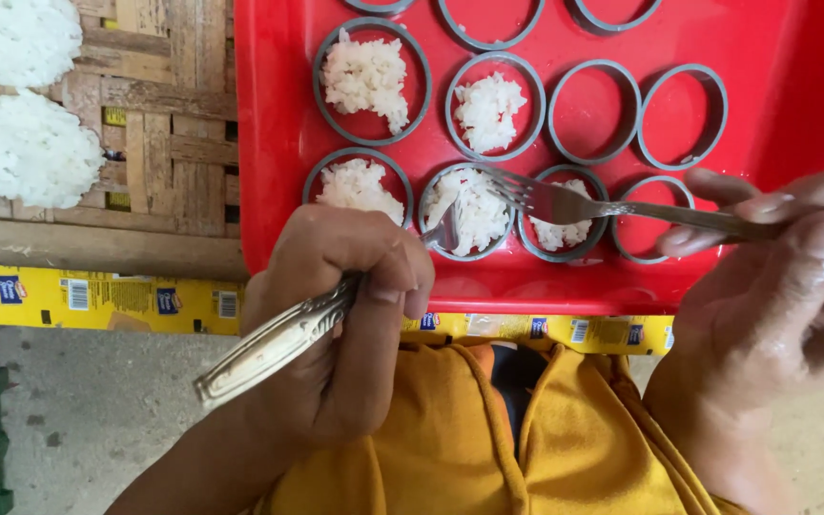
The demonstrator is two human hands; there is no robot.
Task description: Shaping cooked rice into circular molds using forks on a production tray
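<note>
Left hand (345, 315) fisted round silver spoon handle (274, 345); right hand (774, 286) pinching metal fork (565, 202). Both tips in white rice (474, 210) inside grey plastic ring (469, 212) on red tray (269, 143). Risk: sticky grains lifting, ring shifting

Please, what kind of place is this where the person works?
Probably a small home or cottage food workshop, set low by the floor. A red tray holds grey ring moulds filled with white rice, finished rice discs lie on a woven bamboo mat, and the floor is bare concrete.
</note>
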